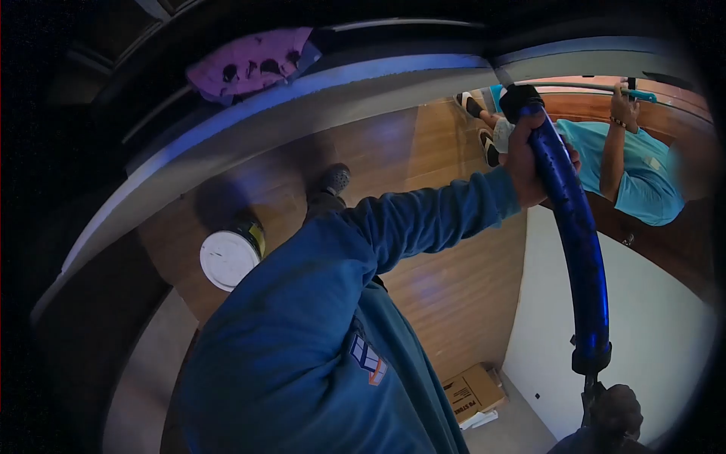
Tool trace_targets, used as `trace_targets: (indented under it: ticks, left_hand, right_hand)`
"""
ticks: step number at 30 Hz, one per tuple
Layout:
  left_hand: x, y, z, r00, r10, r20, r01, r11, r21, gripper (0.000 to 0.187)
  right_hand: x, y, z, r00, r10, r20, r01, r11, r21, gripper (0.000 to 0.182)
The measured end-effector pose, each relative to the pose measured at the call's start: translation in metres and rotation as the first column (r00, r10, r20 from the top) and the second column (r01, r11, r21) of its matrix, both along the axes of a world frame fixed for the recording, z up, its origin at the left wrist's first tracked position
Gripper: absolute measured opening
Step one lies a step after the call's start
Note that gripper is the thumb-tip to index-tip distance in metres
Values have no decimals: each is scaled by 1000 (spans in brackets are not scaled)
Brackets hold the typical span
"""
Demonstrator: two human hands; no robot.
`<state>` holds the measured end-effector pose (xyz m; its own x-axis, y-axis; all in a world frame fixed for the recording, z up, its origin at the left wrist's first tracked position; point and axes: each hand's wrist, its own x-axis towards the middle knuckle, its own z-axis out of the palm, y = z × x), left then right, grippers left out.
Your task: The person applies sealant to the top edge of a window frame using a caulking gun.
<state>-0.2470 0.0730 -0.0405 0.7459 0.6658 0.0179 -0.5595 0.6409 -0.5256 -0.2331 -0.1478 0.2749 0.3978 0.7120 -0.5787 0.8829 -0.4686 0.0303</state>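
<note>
My left hand (529, 163) comes in from the left in a blue sleeve, its fingers wrapped round the upper part of a long blue tube gun (571, 204). The tube has black caps at both ends, and its upper end reaches the edge of a pale ledge (423, 76). At the bottom right, my right hand (616, 416) is closed in shadow at the gun's handle end, just below the lower cap. The trigger is too dark to make out.
A co-worker in a light blue shirt (590, 147) at the upper right holds a teal-ended tool (643, 96). On the wooden floor (378, 151) stands a white-lidded bucket (229, 260). A cardboard box (473, 393) lies at the bottom. A stained pink cloth (253, 64) is above the ledge.
</note>
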Motion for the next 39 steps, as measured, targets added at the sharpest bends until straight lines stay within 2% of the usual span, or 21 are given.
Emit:
trace_targets:
  ticks: [1,2,3,4,5,6,7,9,11,12,16,21,22,27,39]
  left_hand:
    - [-5,-5,3,998,-68,-15,68,998,-14,50]
    - [-9,-9,5,998,-68,-5,68,998,-11,50]
    - [-13,-17,6,998,-59,-1,59,998,7,50]
    - [-15,-27,5,999,-46,1,46,999,28,50]
    - [-15,-36,3,997,-55,54,53,998,43,49]
    - [-19,-49,2,997,-49,61,46,998,40,49]
    - [8,-23,-3,1000,5,31,-5,1000,9,49]
    - [11,-18,-5,998,32,46,-33,999,10,49]
    - [14,-19,-2,998,34,43,-34,999,-19,49]
    - [14,-20,-2,999,24,36,-23,999,-45,49]
    - [11,-21,-1,999,35,34,-34,998,-46,49]
    - [10,-17,0,1000,8,16,-6,995,-95,52]
    - [10,-17,0,1000,6,16,-4,995,-95,52]
    - [17,-6,-5,999,47,-8,-48,997,-57,53]
    - [20,4,-7,998,59,14,-59,998,-20,58]
  right_hand:
    - [-15,-4,4,840,66,539,263,820,-509,39]
    - [-11,-25,6,834,64,548,268,821,-504,39]
    - [5,-60,15,924,79,375,47,948,-315,42]
    - [20,-93,22,968,152,199,-143,988,-57,45]
    - [24,-117,24,959,279,46,-282,931,233,48]
    - [23,-136,26,957,285,51,-289,930,228,48]
    - [76,-93,35,939,340,46,-342,918,199,47]
    - [112,-102,57,922,372,110,-388,899,204,44]
    - [79,-84,37,902,392,180,-425,878,218,41]
    - [91,-94,46,892,398,215,-441,869,226,40]
    - [19,-36,-9,849,403,341,-496,832,249,35]
    - [16,-34,-13,781,384,492,-560,780,280,29]
    - [0,-23,-26,767,376,521,-570,770,285,28]
    - [20,-34,-14,686,322,653,-623,723,298,25]
    - [22,-27,-17,809,282,516,-538,709,456,27]
